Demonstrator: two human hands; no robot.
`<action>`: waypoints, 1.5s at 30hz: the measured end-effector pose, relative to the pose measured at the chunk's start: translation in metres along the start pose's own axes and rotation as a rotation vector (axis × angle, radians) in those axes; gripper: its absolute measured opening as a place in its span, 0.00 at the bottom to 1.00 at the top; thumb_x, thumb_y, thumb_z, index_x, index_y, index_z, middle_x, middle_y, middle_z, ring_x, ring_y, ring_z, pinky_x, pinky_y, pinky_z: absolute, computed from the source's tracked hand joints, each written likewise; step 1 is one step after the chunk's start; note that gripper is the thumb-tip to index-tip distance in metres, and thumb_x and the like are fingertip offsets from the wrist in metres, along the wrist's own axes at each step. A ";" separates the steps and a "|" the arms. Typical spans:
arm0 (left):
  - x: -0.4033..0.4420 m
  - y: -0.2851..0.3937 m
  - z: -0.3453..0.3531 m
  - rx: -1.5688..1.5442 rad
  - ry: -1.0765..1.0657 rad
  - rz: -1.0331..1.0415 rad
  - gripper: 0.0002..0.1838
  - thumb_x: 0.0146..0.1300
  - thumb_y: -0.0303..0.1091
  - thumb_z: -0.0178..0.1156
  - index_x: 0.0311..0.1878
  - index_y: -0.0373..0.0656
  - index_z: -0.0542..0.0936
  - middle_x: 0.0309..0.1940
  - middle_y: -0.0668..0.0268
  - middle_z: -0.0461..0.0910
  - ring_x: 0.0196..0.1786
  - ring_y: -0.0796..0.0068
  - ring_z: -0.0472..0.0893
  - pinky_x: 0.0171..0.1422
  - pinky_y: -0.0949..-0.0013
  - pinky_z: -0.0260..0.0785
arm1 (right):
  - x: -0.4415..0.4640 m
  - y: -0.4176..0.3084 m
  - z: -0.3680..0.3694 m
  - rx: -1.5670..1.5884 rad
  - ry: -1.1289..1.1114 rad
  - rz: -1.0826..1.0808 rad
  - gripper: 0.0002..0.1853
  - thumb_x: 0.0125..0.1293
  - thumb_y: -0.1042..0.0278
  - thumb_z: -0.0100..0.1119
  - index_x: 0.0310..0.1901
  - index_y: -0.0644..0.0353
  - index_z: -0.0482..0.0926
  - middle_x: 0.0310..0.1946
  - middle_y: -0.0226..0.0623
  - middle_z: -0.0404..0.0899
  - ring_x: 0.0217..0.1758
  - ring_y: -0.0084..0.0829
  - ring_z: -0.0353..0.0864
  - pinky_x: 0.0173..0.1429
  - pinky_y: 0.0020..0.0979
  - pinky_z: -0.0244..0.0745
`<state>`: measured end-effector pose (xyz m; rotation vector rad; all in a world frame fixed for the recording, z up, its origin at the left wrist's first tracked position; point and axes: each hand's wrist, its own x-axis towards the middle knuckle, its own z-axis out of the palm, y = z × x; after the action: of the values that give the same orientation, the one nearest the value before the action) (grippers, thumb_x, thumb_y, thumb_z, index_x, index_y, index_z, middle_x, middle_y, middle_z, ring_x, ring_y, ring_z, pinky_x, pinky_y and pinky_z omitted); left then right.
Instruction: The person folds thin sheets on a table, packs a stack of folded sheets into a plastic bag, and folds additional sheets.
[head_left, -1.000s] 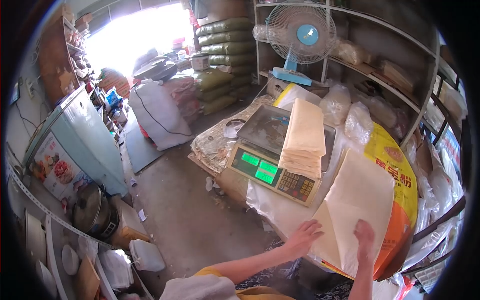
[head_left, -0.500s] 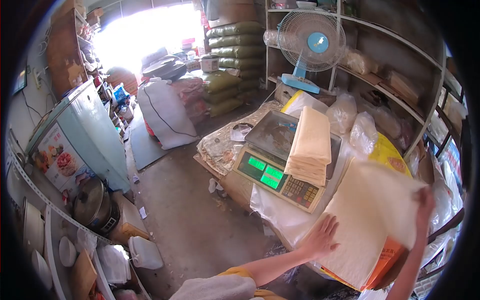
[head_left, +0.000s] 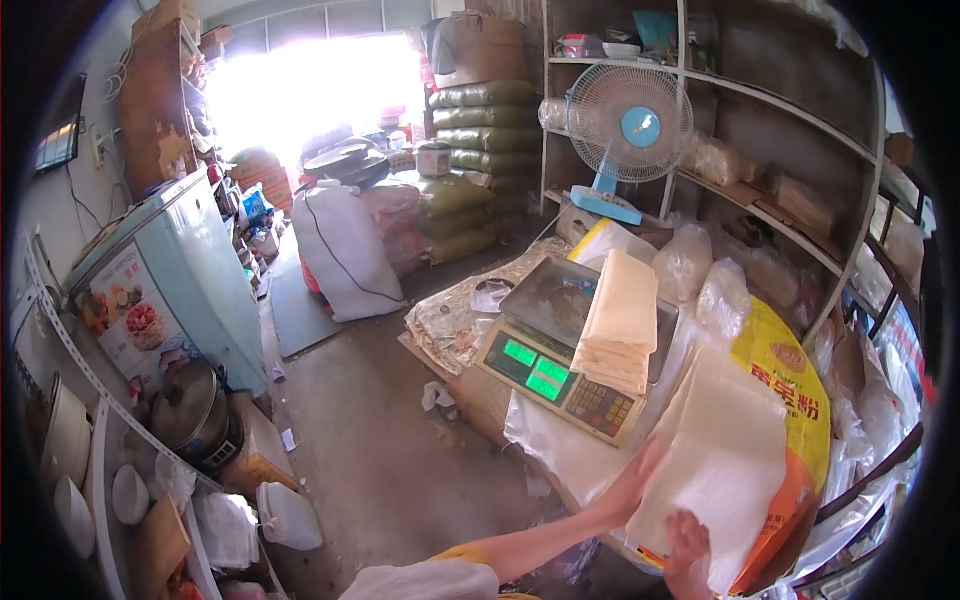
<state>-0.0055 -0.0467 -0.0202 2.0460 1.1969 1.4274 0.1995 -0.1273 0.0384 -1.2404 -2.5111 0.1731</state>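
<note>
A large pale sheet lies on the table at the right, with a folded layer on top. My left hand is at the sheet's left edge, its fingers partly hidden by the sheet. My right hand rests low on the sheet with its fingers apart, somewhat blurred. Beyond them, a folded stack of similar sheets sits on the metal pan of a scale with lit green displays. Under the sheet is a yellow and orange bag.
A blue fan stands behind the scale, near plastic bags and shelves. Green sacks are piled at the back. A pale blue cabinet and a lidded pot stand at the left.
The sheet was opened out to the right and is now folded over to the left. My right hand has moved from the far right to the sheet's lower part. The view has tilted up.
</note>
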 end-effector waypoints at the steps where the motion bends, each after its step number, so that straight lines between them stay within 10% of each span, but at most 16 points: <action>1: -0.004 -0.001 -0.005 0.106 -0.036 0.136 0.26 0.61 0.27 0.54 0.65 0.43 0.68 0.70 0.52 0.57 0.74 0.53 0.55 0.77 0.55 0.46 | -0.008 -0.005 0.004 -0.080 -0.014 0.021 0.35 0.52 0.76 0.57 0.66 0.55 0.64 0.65 0.47 0.63 0.71 0.46 0.59 0.70 0.53 0.56; 7: -0.026 -0.015 -0.011 0.176 -0.302 0.268 0.09 0.55 0.26 0.56 0.41 0.45 0.76 0.56 0.62 0.74 0.67 0.64 0.67 0.72 0.55 0.54 | -0.059 0.024 -0.009 -0.230 -0.067 0.195 0.31 0.50 0.78 0.58 0.61 0.55 0.70 0.63 0.41 0.68 0.69 0.43 0.62 0.70 0.53 0.56; 12: -0.022 -0.007 -0.036 0.113 -0.445 0.125 0.13 0.53 0.24 0.56 0.44 0.46 0.77 0.48 0.65 0.78 0.61 0.64 0.72 0.70 0.60 0.58 | -0.104 0.072 -0.045 -0.274 -0.249 0.422 0.25 0.49 0.80 0.58 0.52 0.52 0.79 0.50 0.38 0.80 0.62 0.33 0.73 0.70 0.52 0.55; 15: -0.030 -0.001 -0.054 -0.124 -0.394 -0.042 0.13 0.57 0.24 0.54 0.46 0.44 0.79 0.48 0.62 0.80 0.58 0.64 0.76 0.65 0.63 0.64 | -0.112 0.088 -0.093 0.334 -0.380 0.851 0.16 0.60 0.71 0.62 0.52 0.53 0.79 0.51 0.35 0.80 0.61 0.24 0.73 0.72 0.44 0.53; 16: -0.030 0.017 -0.067 -0.256 -0.371 -0.095 0.12 0.59 0.25 0.54 0.46 0.43 0.80 0.48 0.61 0.81 0.56 0.65 0.77 0.63 0.64 0.66 | -0.127 0.094 -0.097 0.221 0.089 0.125 0.09 0.55 0.80 0.54 0.38 0.65 0.77 0.44 0.52 0.80 0.45 0.41 0.82 0.50 0.39 0.77; 18: -0.023 0.050 -0.091 -0.458 -0.407 -0.335 0.14 0.59 0.22 0.53 0.48 0.40 0.80 0.47 0.62 0.81 0.52 0.70 0.78 0.58 0.67 0.69 | -0.142 0.061 -0.104 1.011 0.502 0.592 0.08 0.53 0.77 0.61 0.36 0.63 0.77 0.45 0.43 0.81 0.48 0.39 0.82 0.55 0.42 0.76; 21: -0.016 0.056 -0.106 -0.290 -0.375 -0.253 0.14 0.60 0.15 0.49 0.46 0.35 0.80 0.41 0.65 0.82 0.44 0.75 0.81 0.50 0.71 0.72 | -0.119 0.064 -0.101 0.314 0.154 0.452 0.14 0.53 0.72 0.70 0.43 0.62 0.83 0.42 0.36 0.84 0.45 0.30 0.83 0.51 0.32 0.75; 25: 0.019 0.056 -0.099 -0.086 -0.262 -0.491 0.15 0.58 0.23 0.58 0.49 0.35 0.78 0.45 0.59 0.80 0.47 0.69 0.80 0.53 0.71 0.70 | -0.078 0.065 -0.075 0.956 0.398 0.767 0.10 0.60 0.72 0.65 0.41 0.67 0.80 0.31 0.26 0.80 0.35 0.16 0.78 0.40 0.22 0.73; 28: 0.033 0.054 -0.063 0.190 0.158 -0.054 0.21 0.58 0.26 0.60 0.57 0.38 0.73 0.57 0.55 0.73 0.60 0.55 0.72 0.64 0.59 0.64 | -0.044 0.092 -0.054 0.802 0.435 0.914 0.10 0.62 0.72 0.61 0.43 0.67 0.78 0.33 0.31 0.81 0.36 0.21 0.79 0.40 0.25 0.73; 32: 0.025 0.038 -0.034 0.481 -0.413 0.283 0.31 0.60 0.45 0.61 0.62 0.38 0.69 0.62 0.51 0.67 0.68 0.50 0.63 0.70 0.46 0.53 | -0.014 0.115 -0.022 0.106 0.409 0.989 0.14 0.58 0.72 0.60 0.45 0.69 0.76 0.35 0.47 0.82 0.41 0.46 0.82 0.46 0.41 0.75; 35: 0.008 0.034 -0.023 0.548 -0.643 0.143 0.35 0.60 0.52 0.59 0.65 0.39 0.68 0.64 0.50 0.64 0.71 0.52 0.59 0.73 0.43 0.48 | -0.012 0.105 -0.028 0.103 0.392 0.975 0.20 0.58 0.67 0.61 0.50 0.66 0.75 0.45 0.49 0.79 0.49 0.57 0.76 0.53 0.46 0.72; 45: 0.006 0.004 -0.026 0.483 -0.528 0.324 0.27 0.59 0.42 0.59 0.59 0.38 0.72 0.62 0.52 0.67 0.69 0.51 0.61 0.72 0.48 0.51 | -0.022 0.066 0.028 -0.290 0.229 0.503 0.25 0.66 0.67 0.53 0.64 0.57 0.65 0.66 0.45 0.62 0.71 0.48 0.57 0.72 0.51 0.53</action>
<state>-0.0264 -0.0482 -0.0035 2.8132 1.0765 0.6488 0.2520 -0.1031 -0.0100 -1.8749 -2.0382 -0.2138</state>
